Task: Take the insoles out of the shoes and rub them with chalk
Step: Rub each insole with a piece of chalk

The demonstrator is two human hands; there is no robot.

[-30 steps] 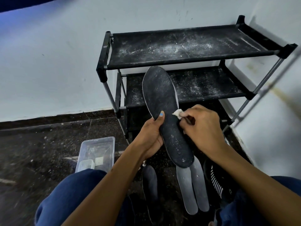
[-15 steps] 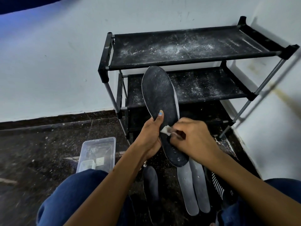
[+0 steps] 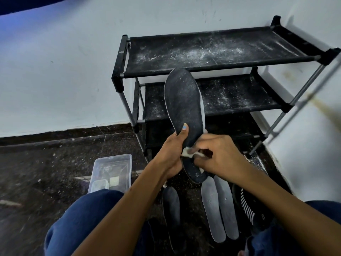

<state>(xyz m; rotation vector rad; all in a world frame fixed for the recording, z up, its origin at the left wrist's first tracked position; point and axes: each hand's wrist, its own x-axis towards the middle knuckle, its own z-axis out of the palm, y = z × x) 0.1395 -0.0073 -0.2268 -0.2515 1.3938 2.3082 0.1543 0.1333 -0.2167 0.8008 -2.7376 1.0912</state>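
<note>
**Chalk working down toward the heel, with a small piece in a tight pinch**

Sliding down from the insole's middle over the last second, the right hand (image 3: 219, 156) is now rubbing low on the dark insole (image 3: 184, 108), close to the heel end at the centre of the frame. Its grip is pinching a small white lump of chalk (image 3: 186, 151) between curled fingers, pressing it onto the insole's face. Wrapping the insole's left edge, the left hand (image 3: 173, 152) is holding it nearly upright, thumb lying across the dark surface, toe end pointing up in front of the black shoe rack (image 3: 221, 52).

Because the chalk is now working right beside the left palm, the two hands are crowding each other; the lump looks small enough to crumble or slip out and drop to the floor (image 3: 46, 163). Since the insole is being held only low down, hard pressure could be bending it or twisting it out of the hold.

Two pale insoles (image 3: 219, 209) and another dark one (image 3: 171, 204) are lying on the floor at lower centre, a striped shoe (image 3: 247, 206) just right of them, and a clear plastic box (image 3: 112, 170) sitting lower left.
</note>
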